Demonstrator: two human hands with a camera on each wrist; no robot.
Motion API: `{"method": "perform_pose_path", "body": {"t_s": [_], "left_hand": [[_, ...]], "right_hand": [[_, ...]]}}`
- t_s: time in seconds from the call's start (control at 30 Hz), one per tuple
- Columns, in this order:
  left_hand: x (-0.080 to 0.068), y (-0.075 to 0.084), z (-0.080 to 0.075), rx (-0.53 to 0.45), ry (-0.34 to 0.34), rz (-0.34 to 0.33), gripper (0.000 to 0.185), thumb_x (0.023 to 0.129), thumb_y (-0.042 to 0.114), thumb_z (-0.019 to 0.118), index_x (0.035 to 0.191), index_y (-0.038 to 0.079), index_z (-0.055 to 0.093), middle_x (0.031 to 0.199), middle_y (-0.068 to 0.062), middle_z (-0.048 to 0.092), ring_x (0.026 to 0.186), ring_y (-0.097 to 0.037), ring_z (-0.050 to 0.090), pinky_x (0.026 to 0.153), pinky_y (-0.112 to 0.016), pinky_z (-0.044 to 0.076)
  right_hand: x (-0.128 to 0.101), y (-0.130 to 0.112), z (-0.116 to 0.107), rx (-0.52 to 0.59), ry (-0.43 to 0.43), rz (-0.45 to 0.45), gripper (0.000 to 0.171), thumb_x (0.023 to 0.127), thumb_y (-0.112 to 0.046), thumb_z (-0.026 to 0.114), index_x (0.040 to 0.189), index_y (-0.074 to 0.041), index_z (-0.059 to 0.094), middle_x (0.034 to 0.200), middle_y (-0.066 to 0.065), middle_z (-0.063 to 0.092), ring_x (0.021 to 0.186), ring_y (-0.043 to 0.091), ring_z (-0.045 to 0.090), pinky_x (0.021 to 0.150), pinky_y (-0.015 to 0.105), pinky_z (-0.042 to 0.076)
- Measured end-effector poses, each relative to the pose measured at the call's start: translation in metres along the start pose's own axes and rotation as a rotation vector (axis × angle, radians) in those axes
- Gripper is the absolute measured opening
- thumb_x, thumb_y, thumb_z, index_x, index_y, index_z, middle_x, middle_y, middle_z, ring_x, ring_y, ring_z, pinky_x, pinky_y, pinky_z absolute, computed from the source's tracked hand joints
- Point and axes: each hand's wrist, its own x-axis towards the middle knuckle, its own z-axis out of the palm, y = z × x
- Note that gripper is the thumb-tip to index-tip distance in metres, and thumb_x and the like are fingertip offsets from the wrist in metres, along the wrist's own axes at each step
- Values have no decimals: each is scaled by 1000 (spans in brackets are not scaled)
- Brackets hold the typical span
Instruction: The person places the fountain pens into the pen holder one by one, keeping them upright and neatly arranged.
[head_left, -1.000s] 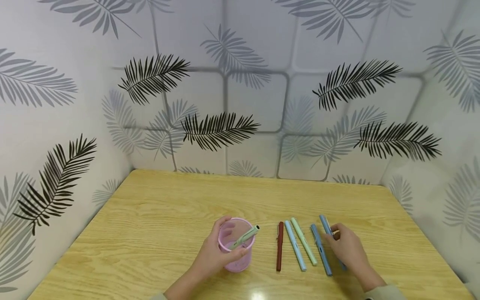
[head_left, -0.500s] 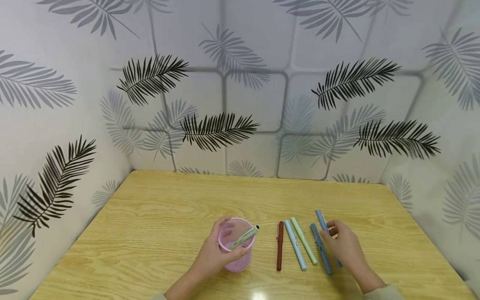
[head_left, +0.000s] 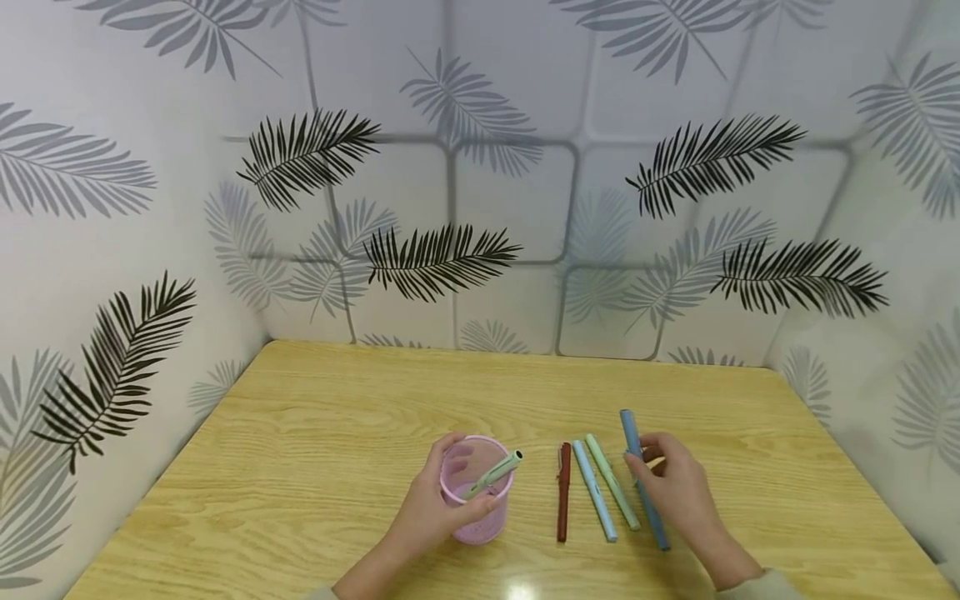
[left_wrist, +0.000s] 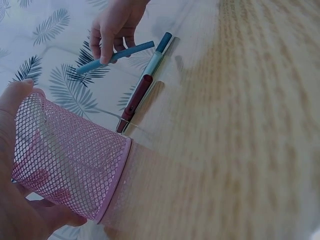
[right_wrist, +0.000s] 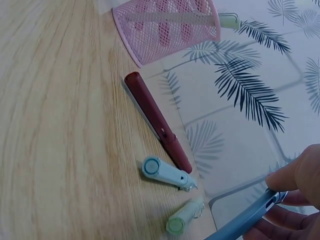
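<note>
My left hand holds a pink mesh pen cup, which stands upright on the table. Inside it a pale green pen leans, its end sticking out over the rim. Thumb and fingers of my right hand pinch a blue pen, raised off the tabletop in the left wrist view. In the head view it overlaps another blue pen lying below. To the left of that hand lie a light green pen, a light blue pen and a dark red pen.
A wood-grain table carries everything. Patterned white walls with leaf prints enclose its back and sides. The dark red pen lies closest to the cup.
My right hand has lifted the blue pen and moved it left, over the other blue pen. The left hand and cup have stayed in place.
</note>
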Motion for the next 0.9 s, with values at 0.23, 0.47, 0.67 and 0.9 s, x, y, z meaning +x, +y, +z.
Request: {"method": "perform_pose_path", "body": {"t_s": [0.23, 0.47, 0.67, 0.9], "left_hand": [[2, -10, 1, 10, 6, -7, 82, 76, 22, 78, 140, 15, 28, 133, -14, 45, 119, -38, 45, 94, -52, 42], [4, -25, 2, 10, 28, -1, 80, 75, 28, 79, 138, 21, 31, 131, -9, 46, 118, -31, 48, 91, -43, 47], [2, -18, 2, 22, 29, -13, 80, 75, 27, 79, 138, 20, 31, 132, -10, 46, 119, -33, 46, 94, -47, 44], [-2, 9, 0, -9, 7, -18, 80, 76, 18, 78, 139, 10, 29, 132, -20, 44, 119, -42, 43, 94, -54, 41]], "right_hand": [[-2, -10, 7, 36, 66, -77, 27, 88, -17, 65, 108, -1, 58, 89, 9, 62, 72, 19, 58, 54, 24, 48], [-1, -18, 12, 76, 71, -89, 24, 87, -12, 66, 107, -2, 58, 89, 8, 62, 75, 20, 59, 56, 24, 49], [-1, -24, 16, 92, 67, -113, 22, 88, -13, 66, 107, -4, 58, 90, 6, 62, 77, 19, 59, 58, 23, 50], [-1, -32, 16, 138, 88, -139, 22, 88, -14, 65, 106, -5, 58, 89, 4, 63, 77, 19, 61, 62, 24, 51]]}}
